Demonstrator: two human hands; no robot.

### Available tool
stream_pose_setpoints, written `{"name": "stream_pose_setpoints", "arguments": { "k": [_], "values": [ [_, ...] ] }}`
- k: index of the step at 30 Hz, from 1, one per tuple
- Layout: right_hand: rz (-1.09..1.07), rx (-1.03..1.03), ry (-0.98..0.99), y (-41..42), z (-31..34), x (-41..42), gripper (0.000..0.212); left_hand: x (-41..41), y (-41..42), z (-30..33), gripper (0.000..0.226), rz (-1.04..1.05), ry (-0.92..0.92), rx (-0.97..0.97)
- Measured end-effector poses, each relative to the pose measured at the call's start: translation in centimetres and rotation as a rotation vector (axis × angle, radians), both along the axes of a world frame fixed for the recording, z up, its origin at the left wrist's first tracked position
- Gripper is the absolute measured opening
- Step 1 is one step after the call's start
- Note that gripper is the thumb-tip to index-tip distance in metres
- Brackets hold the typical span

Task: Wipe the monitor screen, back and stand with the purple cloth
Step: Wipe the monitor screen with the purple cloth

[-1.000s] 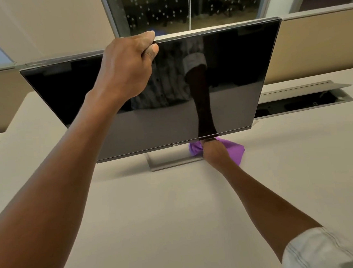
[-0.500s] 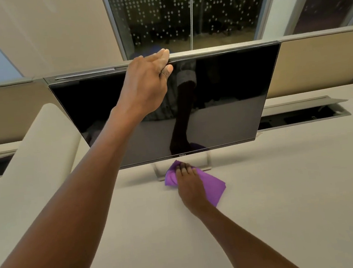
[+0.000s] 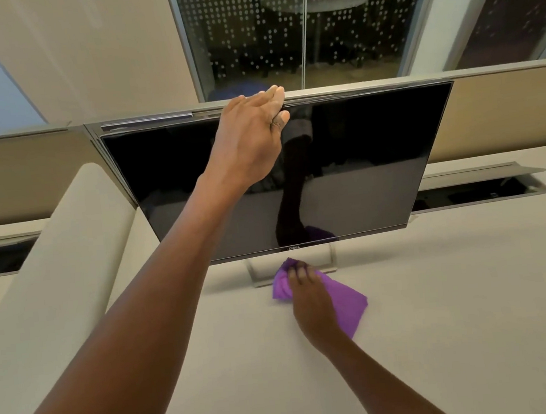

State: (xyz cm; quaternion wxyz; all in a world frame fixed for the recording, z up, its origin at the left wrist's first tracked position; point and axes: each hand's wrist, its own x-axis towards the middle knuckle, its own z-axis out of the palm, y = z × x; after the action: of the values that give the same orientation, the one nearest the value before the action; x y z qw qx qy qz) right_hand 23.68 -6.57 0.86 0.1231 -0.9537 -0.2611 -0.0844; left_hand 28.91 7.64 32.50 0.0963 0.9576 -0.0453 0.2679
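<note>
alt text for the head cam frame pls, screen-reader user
A person's right hand presses a purple cloth onto the silver monitor stand on a beige desk, while the left hand grips the top edge of the dark Dell monitor. An open cable tray sits behind.

Monitor screen (image 3: 359,153) glossy, mirror-like – stand (image 3: 258,275) brushed metal – purple cloth (image 3: 346,302) soft fabric; desk (image 3: 439,308) matt.

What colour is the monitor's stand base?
Silver-grey metal; the stand base shows best in the head view, just under the screen, beside the purple cloth.
</note>
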Motion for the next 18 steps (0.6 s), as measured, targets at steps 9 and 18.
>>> {"name": "stream_pose_setpoints", "arguments": {
  "k": [9, 18],
  "values": [
    [0.216, -0.009, 0.123, 8.1, -0.1, -0.6, 0.070, 0.2, 0.4, -0.3, 0.048, -0.009, -0.018, 0.036],
    [0.161, -0.106, 0.065, 11.4, 2.9, 2.5, 0.037, 0.1, 0.4, -0.4, 0.050, -0.010, -0.028, 0.033]
  ]
}}
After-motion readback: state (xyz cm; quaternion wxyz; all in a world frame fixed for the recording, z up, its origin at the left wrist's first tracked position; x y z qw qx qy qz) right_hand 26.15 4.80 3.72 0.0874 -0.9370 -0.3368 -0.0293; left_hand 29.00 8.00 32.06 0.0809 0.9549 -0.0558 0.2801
